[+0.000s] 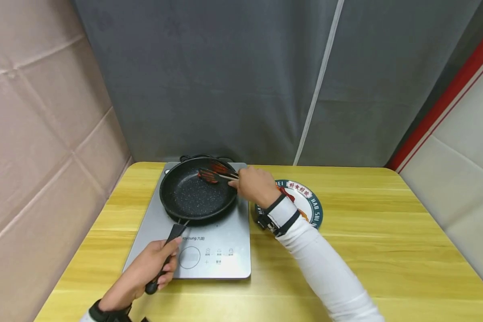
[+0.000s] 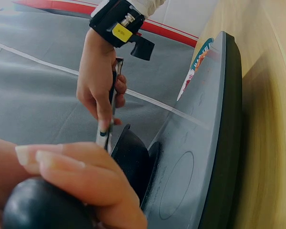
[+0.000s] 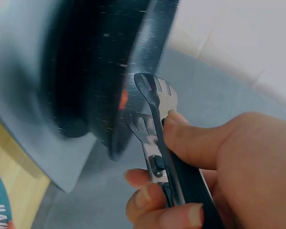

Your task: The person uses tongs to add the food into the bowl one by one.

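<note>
My left hand grips the black handle of a speckled frying pan on a silver induction cooktop. In the left wrist view, its fingers curl round the handle's rounded end. My right hand holds metal tongs with dark grips and fork-like ends over the pan's right side. The right wrist view shows the thumb and fingers squeezing the tongs, their two ends apart by the pan's rim. A small orange-red piece shows in the pan close to them.
Right of the cooktop, partly hidden under my right wrist, sits a green-rimmed plate with red food on it. A black cable lies behind the pan. A grey curtain hangs behind the wooden table.
</note>
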`<act>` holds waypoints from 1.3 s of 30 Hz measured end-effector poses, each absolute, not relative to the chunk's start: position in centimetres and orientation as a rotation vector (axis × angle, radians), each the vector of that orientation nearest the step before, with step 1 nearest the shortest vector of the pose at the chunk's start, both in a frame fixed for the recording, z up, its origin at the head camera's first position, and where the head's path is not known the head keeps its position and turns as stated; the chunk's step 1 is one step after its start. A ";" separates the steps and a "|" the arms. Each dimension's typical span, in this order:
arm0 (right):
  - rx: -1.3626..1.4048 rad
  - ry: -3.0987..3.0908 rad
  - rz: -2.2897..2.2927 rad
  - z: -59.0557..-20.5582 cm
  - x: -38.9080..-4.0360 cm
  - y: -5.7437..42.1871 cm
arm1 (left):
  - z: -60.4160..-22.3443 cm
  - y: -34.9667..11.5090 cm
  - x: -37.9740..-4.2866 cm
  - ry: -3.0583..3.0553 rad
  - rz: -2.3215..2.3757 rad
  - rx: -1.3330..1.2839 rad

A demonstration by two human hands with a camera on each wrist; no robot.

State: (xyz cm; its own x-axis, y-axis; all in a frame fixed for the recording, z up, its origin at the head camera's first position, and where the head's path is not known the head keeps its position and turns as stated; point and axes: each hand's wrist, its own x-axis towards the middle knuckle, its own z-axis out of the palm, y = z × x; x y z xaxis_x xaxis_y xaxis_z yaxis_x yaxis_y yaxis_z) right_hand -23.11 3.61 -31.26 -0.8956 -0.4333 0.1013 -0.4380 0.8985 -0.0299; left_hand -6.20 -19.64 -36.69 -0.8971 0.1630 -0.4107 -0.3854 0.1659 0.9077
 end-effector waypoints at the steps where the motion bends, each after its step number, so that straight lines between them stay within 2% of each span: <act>1: 0.681 -2.966 0.104 -31.1 -23.0 3.8 | -36.7 -19.7 -6.2 2.032 1.780 -0.207; 11: 0.612 -2.927 0.325 -29.0 -21.0 7.1 | -36.4 -20.1 -6.5 2.035 1.764 -0.196; 22: 0.579 -2.895 0.250 -28.4 -19.9 12.3 | -36.3 -20.3 -6.7 2.044 1.769 -0.195; 30: 0.507 -2.921 0.208 -29.2 -18.4 17.3 | -36.4 -20.3 -6.6 2.033 1.764 -0.190; 39: 0.502 -2.979 0.172 -30.4 -17.5 19.9 | -36.4 -20.9 -6.0 2.051 1.734 -0.227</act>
